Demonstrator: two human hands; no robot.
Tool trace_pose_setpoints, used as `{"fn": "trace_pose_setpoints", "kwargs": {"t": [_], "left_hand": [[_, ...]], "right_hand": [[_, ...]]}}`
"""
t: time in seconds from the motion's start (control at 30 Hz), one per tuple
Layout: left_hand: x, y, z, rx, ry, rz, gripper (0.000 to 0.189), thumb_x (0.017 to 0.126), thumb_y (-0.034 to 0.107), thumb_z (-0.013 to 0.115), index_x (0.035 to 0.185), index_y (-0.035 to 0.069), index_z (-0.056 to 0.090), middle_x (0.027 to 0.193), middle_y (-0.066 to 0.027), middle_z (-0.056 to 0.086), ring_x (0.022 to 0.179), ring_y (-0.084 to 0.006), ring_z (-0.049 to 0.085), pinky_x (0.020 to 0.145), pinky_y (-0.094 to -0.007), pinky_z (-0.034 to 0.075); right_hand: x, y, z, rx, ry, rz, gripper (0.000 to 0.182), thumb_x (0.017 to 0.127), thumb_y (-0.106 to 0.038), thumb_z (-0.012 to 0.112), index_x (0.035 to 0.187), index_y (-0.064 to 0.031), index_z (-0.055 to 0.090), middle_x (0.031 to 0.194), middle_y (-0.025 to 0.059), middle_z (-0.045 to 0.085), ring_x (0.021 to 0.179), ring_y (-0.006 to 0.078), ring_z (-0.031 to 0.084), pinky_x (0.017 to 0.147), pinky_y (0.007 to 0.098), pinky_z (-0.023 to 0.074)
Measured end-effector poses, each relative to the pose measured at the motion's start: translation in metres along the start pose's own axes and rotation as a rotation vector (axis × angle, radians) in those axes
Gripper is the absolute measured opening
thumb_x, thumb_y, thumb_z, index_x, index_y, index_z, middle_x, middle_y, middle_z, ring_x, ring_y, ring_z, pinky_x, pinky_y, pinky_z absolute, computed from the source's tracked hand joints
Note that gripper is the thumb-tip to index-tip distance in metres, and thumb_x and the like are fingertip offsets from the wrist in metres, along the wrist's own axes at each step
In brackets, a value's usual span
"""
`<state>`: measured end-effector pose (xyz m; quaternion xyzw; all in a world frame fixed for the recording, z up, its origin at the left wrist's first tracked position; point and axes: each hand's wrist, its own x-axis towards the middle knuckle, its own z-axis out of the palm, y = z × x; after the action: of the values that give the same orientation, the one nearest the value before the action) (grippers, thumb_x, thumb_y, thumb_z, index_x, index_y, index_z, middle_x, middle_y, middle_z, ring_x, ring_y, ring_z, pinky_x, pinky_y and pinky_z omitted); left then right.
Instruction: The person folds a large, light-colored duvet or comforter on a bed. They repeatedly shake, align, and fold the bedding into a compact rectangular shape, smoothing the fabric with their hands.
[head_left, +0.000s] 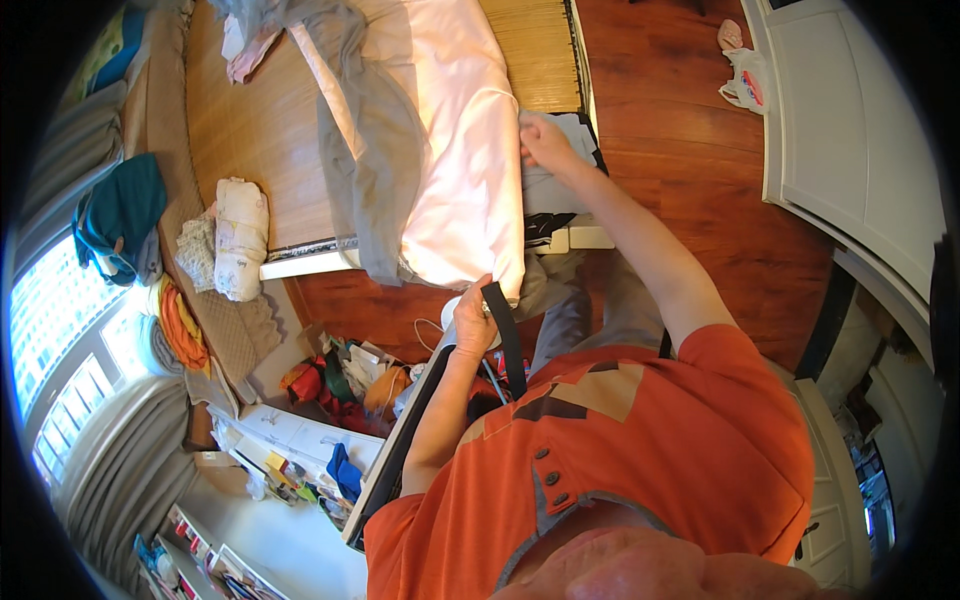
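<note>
A long pale pink satin fabric (457, 150) lies over the bed, with a sheer grey fabric (386, 150) beside it. My left hand (475, 319) is closed at the near end of the pink fabric, where a black strap (506, 337) hangs down towards my shirt; which of them it grips is partly hidden. My right hand (546, 144), its fingers curled, is at the right edge of the pink fabric, above folded grey cloth (551, 187). Whether its fingers pinch anything is unclear.
The bed has a woven mat (240, 135). A diaper pack (241, 240) and folded clothes lie left, by the window. Mixed items (360, 382) fill the floor below the bed's near edge. A plastic bag (744, 82) lies by the white cabinet (847, 112).
</note>
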<state>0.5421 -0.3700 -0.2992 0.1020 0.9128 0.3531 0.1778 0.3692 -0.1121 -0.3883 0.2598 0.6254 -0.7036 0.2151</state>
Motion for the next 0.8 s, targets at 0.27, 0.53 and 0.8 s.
{"fn": "trace_pose_setpoints", "kwargs": {"t": [0.27,0.53,0.8], "left_hand": [[-0.004,-0.005,0.001,-0.032,-0.048,-0.001,0.032,0.072,0.006,0.063,0.104,0.004,0.058,0.095,-0.0185,0.063,0.089,-0.0355,0.061,0.078,-0.0388,0.049],[-0.002,0.002,-0.003,-0.073,-0.030,-0.019,0.026,0.072,0.001,0.062,0.097,0.004,0.061,0.084,-0.0126,0.064,0.076,-0.0261,0.062,0.069,-0.0339,0.049],[0.002,-0.002,-0.014,-0.314,-0.100,-0.221,0.004,0.080,0.003,0.065,0.084,0.005,0.065,0.075,0.0038,0.061,0.069,-0.0053,0.053,0.062,-0.0233,0.045]], "right_hand": [[0.056,0.011,0.004,-0.059,0.079,-0.260,0.049,0.089,-0.025,0.050,0.131,-0.0022,0.040,0.118,0.0176,0.056,0.106,0.0243,0.056,0.090,0.0338,0.0450],[-0.057,0.072,0.072,0.318,-0.604,0.093,0.047,0.093,-0.036,0.050,0.124,-0.0003,0.048,0.119,0.0100,0.056,0.103,0.0151,0.054,0.089,0.0313,0.0441],[-0.146,0.128,0.083,0.660,-0.578,0.476,0.059,0.097,-0.045,0.029,0.141,-0.0048,0.026,0.139,0.0111,0.038,0.126,0.0224,0.039,0.105,0.0329,0.0309]]}}
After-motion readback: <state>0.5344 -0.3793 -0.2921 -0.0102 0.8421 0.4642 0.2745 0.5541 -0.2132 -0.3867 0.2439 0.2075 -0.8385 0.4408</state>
